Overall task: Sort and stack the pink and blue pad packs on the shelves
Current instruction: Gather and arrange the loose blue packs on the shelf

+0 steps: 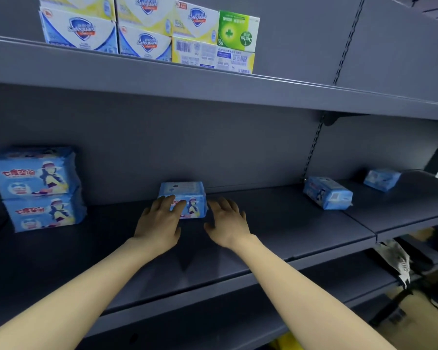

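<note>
Five blue pad packs sit on the grey shelf [263, 236]. Each wrapper shows a woman in a hat and red Chinese lettering. The middle pack [191, 198] lies between the grips. The left grip [159, 221] rests relaxed fingers on its front; the right grip [228, 223] hovers just beside it, spread and holding nothing. Well left of the left grip is a stacked pair [36, 190]. Right of the right grip lie a skewed pack [326, 193] and a farther pack [382, 179]. Above both grips, four boxes read Safeguard [81, 31]; one green box [238, 31] reads Dettol, upside down.
</note>
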`<act>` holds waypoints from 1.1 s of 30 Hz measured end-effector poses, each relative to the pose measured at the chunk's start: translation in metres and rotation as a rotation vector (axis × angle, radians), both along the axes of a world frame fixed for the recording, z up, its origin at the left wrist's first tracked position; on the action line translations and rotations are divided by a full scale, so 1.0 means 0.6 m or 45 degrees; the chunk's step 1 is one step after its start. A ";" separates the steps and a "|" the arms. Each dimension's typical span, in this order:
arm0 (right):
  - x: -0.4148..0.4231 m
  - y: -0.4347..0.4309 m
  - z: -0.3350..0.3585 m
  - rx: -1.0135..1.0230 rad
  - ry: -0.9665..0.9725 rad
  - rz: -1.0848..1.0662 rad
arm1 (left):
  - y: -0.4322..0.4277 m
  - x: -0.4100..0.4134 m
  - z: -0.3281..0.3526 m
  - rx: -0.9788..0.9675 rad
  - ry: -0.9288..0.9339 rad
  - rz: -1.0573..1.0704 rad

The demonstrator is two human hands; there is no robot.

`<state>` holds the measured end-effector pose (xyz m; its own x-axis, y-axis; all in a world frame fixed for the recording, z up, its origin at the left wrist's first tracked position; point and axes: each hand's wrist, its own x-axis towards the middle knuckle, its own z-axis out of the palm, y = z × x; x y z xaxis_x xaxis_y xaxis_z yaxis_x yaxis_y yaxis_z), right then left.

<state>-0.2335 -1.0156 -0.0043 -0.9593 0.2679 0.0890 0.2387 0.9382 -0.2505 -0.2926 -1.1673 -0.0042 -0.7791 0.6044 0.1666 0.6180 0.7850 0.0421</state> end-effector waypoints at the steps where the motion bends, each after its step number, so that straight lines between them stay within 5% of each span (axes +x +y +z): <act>1: -0.004 0.004 0.000 -0.003 0.006 0.013 | 0.004 -0.002 0.000 -0.003 0.003 0.009; 33: -0.107 0.073 -0.006 -0.020 0.107 0.248 | 0.060 -0.068 -0.011 0.080 0.043 0.193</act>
